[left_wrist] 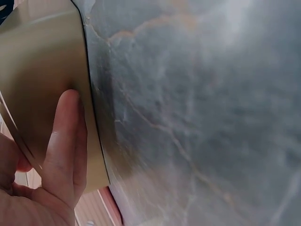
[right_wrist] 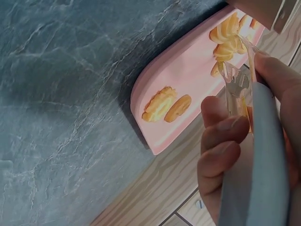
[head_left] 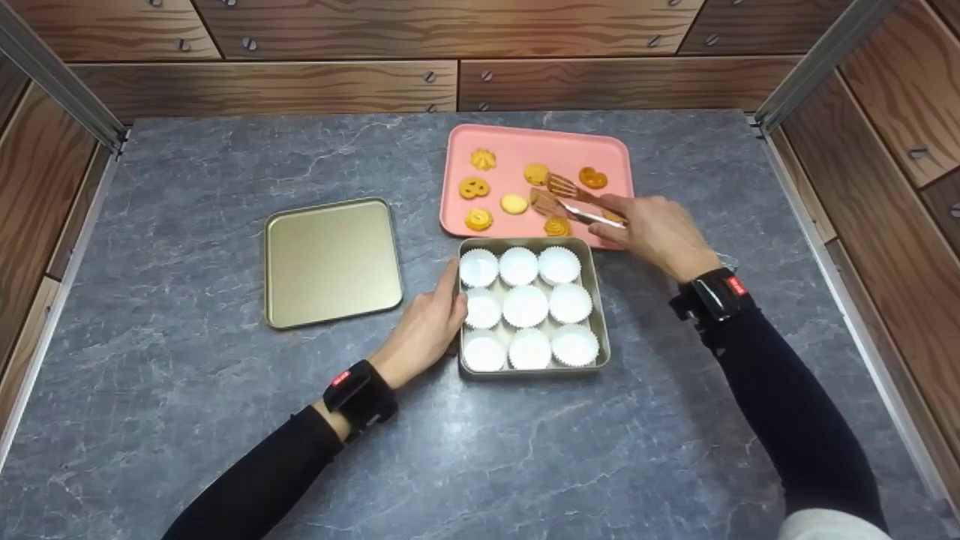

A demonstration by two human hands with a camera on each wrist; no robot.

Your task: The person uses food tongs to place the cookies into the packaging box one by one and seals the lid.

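Observation:
A square gold tin [head_left: 601,322] holds rows of white paper cups [head_left: 525,307]. My left hand [head_left: 426,330] is at the tin's left wall; in the left wrist view, long fingers [left_wrist: 63,141] lie along the outer wall while the thumb reaches the rim. My right hand [head_left: 664,232] grips tongs [head_left: 581,216] with brown slotted ends, spread apart over a pink tray [head_left: 551,142]. One end lies beside a round cookie [head_left: 535,175], the other near a pale cookie [head_left: 514,203]. A swirled cookie [head_left: 556,226] is just below the tongs.
A flat gold lid [head_left: 334,262] lies left of the tin. Other cookies on the tray include a star-shaped one [head_left: 483,159], a pretzel-shaped one [head_left: 473,187] and a glossy brown one [head_left: 592,177]. Wood-patterned panels [head_left: 270,86] border the grey marbled table [head_left: 480,465].

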